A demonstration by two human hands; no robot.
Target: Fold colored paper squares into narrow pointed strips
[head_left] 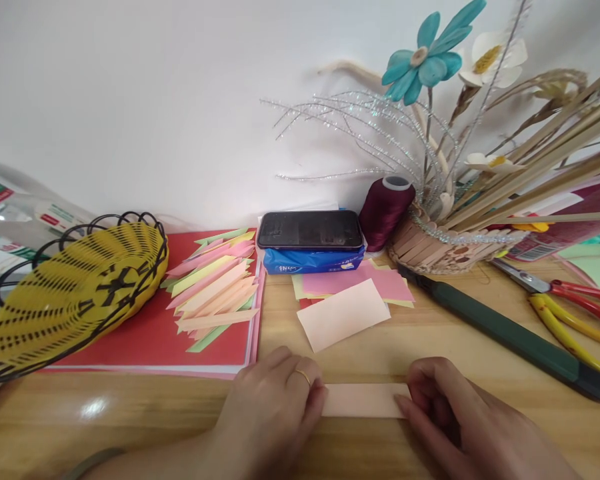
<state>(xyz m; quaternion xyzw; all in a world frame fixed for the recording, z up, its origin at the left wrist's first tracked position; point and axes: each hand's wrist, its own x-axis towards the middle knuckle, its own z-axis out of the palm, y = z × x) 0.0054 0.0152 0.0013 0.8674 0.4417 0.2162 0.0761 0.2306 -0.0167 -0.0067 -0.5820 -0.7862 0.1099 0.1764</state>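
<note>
A narrow, pale peach strip of paper (363, 401) lies low over the wooden table between my hands. At its left end my left hand (280, 400) is closed, fingers curled and pinching the paper. The thumb and bent fingers of my right hand (460, 407) grip the other end. Just beyond is a wider peach paper slip (345, 315), resting partly on a stack of pink and yellow slips (380, 283). To the left, a heap of folded paper pieces (217, 287) in pink, yellow, orange and green sits on red paper (130, 347).
Behind stands a blue tissue pack (313, 261) with a black phone (309, 229) on top. A purple thread spool (386, 210) and a flower basket (455, 243) are beside it. A yellow woven basket (80, 293) is at left; a dark green tool (505, 330) and scissors (575, 290) lie right.
</note>
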